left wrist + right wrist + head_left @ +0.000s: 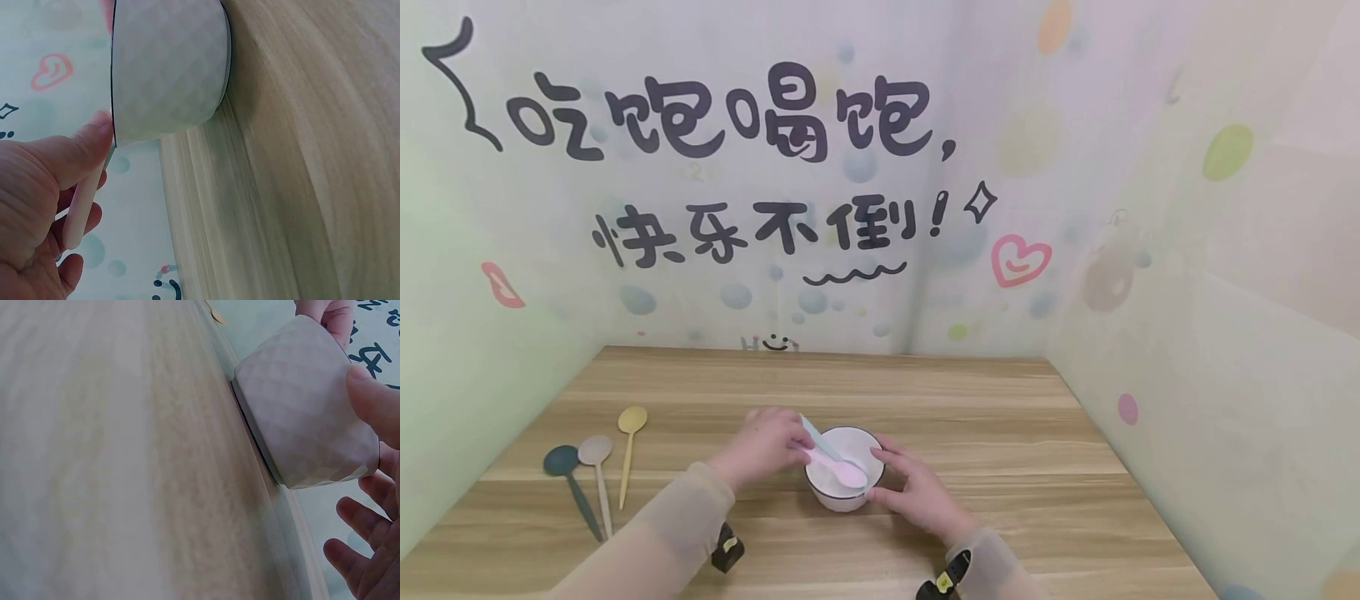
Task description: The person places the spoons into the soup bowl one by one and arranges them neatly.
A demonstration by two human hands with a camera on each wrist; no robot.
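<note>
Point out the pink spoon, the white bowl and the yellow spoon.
Pink spoon [850, 475]: head view, on its scoop.
White bowl [170, 69]: left wrist view, on its faceted outer wall.
Yellow spoon [633, 419]: head view, on its scoop.

Both wrist views near bowl [172, 69]

We find the bowl [172, 69] smooth inside and faceted outside, whether ceramic or plastic we cannot tell; the pink spoon [850, 475] and pale blue spoon [817, 435] look like smooth plastic; the surface [1000, 433] shows us smooth, streaked wood grain, the backdrop [970, 325] matt printed sheeting, and the sleeve [658, 521] thin cloth
</note>
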